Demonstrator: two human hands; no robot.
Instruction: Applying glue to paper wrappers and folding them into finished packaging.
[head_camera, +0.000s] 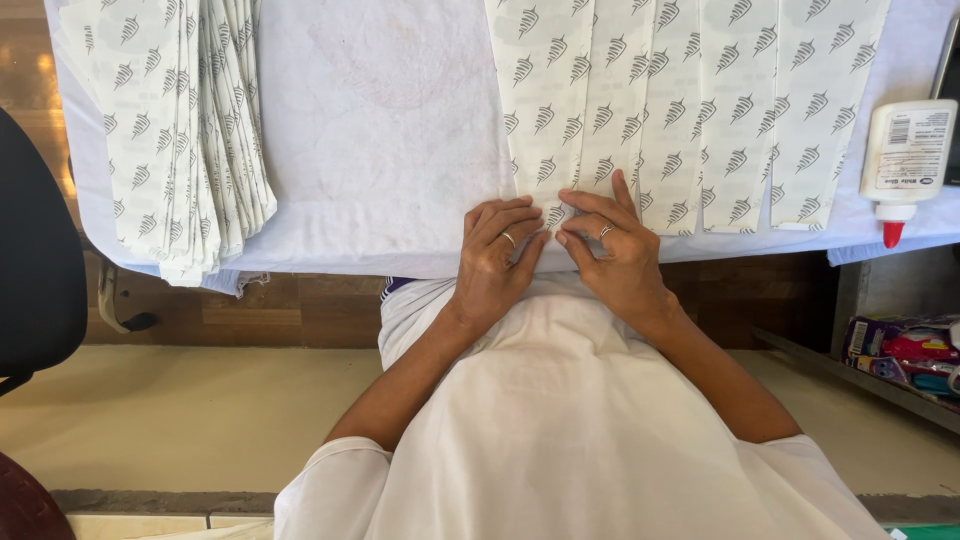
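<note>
White-clothed table (380, 150), patterned paper strips (690, 100) fanned right, stacked strips (180, 120) left, glue bottle (905, 160) at right edge

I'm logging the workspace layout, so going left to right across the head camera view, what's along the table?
Black chair → fanned stack of patterned paper strips → left hand → right hand → white glue bottle.

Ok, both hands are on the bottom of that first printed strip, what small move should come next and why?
Probably press and slide the fingertips along the strip's lower edge to flatten it. Both the left hand and right hand pinch that end at the table's near edge, and it lies first in a row of overlapping strips, with the glue bottle set aside at right.
</note>
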